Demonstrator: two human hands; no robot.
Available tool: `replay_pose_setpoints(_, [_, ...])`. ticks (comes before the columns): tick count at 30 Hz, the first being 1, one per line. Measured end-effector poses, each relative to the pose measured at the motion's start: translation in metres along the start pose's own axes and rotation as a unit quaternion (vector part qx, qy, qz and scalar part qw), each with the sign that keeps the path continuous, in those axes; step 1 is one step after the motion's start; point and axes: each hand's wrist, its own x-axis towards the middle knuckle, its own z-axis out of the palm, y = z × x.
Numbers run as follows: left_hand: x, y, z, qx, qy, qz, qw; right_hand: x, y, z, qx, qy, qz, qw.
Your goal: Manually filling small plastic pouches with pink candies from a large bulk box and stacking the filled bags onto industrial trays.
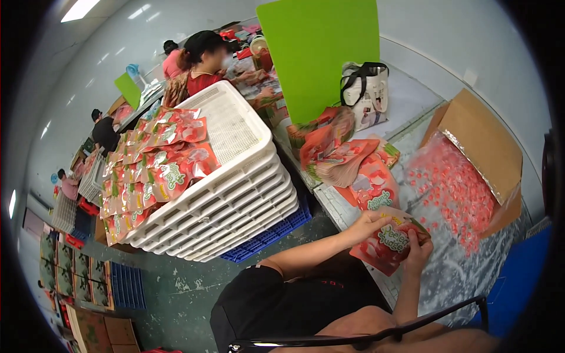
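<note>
Red printed pouch (389, 242) sits right of centre in the frame, gripped by both hands above the worktop (347, 215): the left hand (368, 223) pinches its upper edge, the right hand (416, 252) clasps its right side. Just beyond lies a heap of empty pouches (344, 159), and a carton of pink sweets (456, 188) stands open on the right. Holding the mouth wide and level would probably keep the filling neat, judging by the grip

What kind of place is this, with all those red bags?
Probably a packing workshop. Both hands, left and right, hold a red pouch; more pouches fill stacked white trays; a carton holds wrapped sweets.
</note>
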Motion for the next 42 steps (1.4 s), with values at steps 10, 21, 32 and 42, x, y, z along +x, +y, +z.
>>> replay_pose_setpoints(10, [0.000, 0.004, 0.005, -0.022, -0.033, 0.011, 0.999, 0.010, 0.016, -0.006, 0.028, 0.021, -0.026, 0.999])
replay_pose_setpoints(21, [0.000, 0.008, 0.017, 0.130, 0.152, 0.113, 0.973, -0.002, 0.002, 0.005, 0.033, 0.024, -0.033, 0.999])
replay_pose_setpoints(32, [0.003, 0.037, -0.004, 0.098, 0.096, 0.112, 0.984, 0.004, 0.004, 0.010, 0.103, -0.020, -0.041, 0.994])
replay_pose_setpoints(42, [0.004, 0.069, -0.015, 0.161, 0.208, 0.217, 0.940, 0.017, -0.003, 0.021, 0.116, -0.050, -0.030, 0.992])
